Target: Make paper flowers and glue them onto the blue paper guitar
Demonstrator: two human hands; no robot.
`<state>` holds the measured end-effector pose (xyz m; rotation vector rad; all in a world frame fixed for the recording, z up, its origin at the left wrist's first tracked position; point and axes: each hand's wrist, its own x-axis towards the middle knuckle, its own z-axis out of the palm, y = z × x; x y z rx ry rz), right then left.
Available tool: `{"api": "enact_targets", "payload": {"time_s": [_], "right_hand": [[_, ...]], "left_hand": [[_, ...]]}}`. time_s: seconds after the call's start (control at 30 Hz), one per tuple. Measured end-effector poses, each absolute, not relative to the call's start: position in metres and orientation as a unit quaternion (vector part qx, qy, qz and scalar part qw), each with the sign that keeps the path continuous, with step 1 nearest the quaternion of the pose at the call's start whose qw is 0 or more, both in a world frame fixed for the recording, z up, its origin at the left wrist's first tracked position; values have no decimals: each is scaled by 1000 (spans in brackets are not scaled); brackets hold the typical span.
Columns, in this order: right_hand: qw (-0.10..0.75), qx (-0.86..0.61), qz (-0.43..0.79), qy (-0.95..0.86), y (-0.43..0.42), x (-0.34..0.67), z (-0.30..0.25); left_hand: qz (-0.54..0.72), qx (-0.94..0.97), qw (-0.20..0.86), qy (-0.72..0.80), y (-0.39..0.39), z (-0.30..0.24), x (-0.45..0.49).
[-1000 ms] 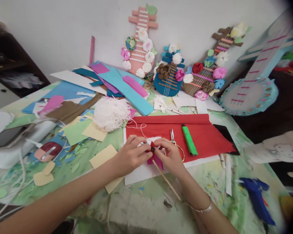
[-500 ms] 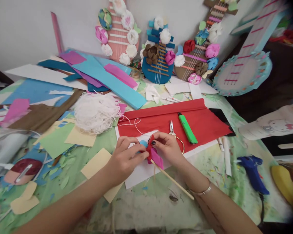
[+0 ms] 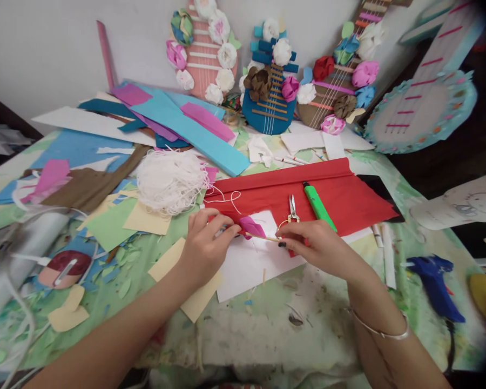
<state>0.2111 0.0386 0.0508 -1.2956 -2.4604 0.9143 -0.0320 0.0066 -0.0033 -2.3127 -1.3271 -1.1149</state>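
Note:
My left hand (image 3: pixel 206 246) is closed round a small bundle of coloured crepe paper. Its magenta piece (image 3: pixel 251 227) sticks out past the fingertips, with bits of red and blue between the fingers. From the bundle a thin wooden stick (image 3: pixel 263 236) runs to the right. My right hand (image 3: pixel 322 246) pinches that stick between thumb and fingers. Just behind the right hand lie small scissors (image 3: pixel 294 208), blades pointing away, their gold handles partly covered. A green utility knife (image 3: pixel 318 205) rests beside them on a red crepe paper sheet (image 3: pixel 263 189). Below the hands is a white sheet (image 3: pixel 243 275).
Left of the red paper sits a heap of white string (image 3: pixel 170 181). Paper scraps (image 3: pixel 109 224) lie at the left near a computer mouse (image 3: pixel 65 269). A blue glue gun (image 3: pixel 435 283) is at the right. Decorated paper instruments (image 3: pixel 267 116) lean on the wall.
My right hand has left the paper bundle, moved right and taken hold of the stick. The stick has swung from slanting toward me to nearly level. The view has shifted slightly.

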Motion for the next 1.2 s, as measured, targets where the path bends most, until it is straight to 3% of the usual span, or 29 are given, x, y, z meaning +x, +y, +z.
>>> {"api": "enact_targets", "payload": {"time_s": [0.17, 0.5, 0.87, 1.2], "right_hand": [[100, -407, 221, -881, 35, 203, 45], [268, -378, 38, -885, 27, 202, 35], [321, -356, 33, -877, 26, 199, 35], [309, -344, 38, -886, 26, 198, 35]], "left_hand": [[-361, -798, 148, -459, 7, -4, -32], [-355, -805, 94, -467, 8, -4, -30], [-360, -794, 29, -489, 8, -1, -32], [-365, -787, 29, -497, 8, -1, -33]]}}
